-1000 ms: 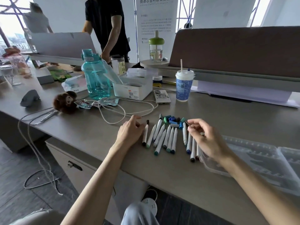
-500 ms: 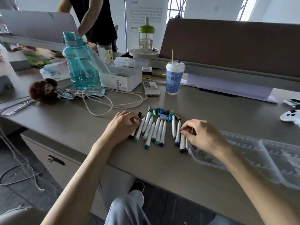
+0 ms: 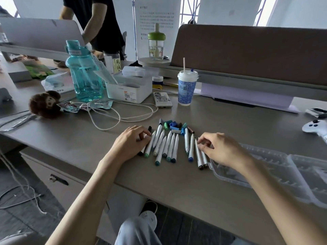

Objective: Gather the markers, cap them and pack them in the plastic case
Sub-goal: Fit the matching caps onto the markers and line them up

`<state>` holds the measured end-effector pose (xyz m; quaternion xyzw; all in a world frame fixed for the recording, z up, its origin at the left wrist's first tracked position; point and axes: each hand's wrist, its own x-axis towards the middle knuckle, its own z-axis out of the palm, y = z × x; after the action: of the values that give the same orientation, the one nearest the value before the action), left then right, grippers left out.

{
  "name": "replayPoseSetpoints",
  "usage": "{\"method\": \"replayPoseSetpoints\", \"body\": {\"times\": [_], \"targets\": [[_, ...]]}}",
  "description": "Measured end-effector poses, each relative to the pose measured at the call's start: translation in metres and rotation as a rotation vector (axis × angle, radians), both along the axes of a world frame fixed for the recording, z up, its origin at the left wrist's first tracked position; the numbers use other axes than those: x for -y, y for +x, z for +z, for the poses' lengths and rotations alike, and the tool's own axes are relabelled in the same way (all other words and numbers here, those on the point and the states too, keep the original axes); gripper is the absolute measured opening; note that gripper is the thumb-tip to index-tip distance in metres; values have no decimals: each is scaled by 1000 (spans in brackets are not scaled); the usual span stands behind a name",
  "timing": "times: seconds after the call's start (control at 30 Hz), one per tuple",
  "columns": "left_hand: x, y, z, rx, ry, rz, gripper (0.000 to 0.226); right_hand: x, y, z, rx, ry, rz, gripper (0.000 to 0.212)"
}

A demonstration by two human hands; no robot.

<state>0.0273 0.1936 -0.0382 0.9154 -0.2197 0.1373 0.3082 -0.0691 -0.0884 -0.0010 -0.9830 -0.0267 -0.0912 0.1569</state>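
Grey desk (image 3: 212, 191): I note markers (image 3: 166, 147) in row, centre; loose caps (image 3: 174, 125) at 12 o'clock, case (image 3: 276, 160) at 3. Left hand (image 3: 131, 141) curled against leftmost markers, grip unclear; right hand (image 3: 218, 149) pinches rightmost.

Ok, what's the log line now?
left hand: resting on white-barrelled markers | right hand: pinching one | loose coloured caps: off | clear plastic case: open
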Motion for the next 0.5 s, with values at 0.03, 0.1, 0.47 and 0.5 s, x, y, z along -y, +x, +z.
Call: {"method": "replayPoseSetpoints", "body": {"times": [0.03,0.1,0.47,0.5], "targets": [[0,0,0,-2,2,3,7,-2,1,1,4,-10,-9,18],[0,0,0,4,5,5,3,-6,3,4,7,-14,-23,24],[1,-1,3,-18,5,14,10,-18,10,7,25,-20,-123,26],[1,-1,4,-20,2,17,10,-18,10,7,31,-25,-135,27]]}}
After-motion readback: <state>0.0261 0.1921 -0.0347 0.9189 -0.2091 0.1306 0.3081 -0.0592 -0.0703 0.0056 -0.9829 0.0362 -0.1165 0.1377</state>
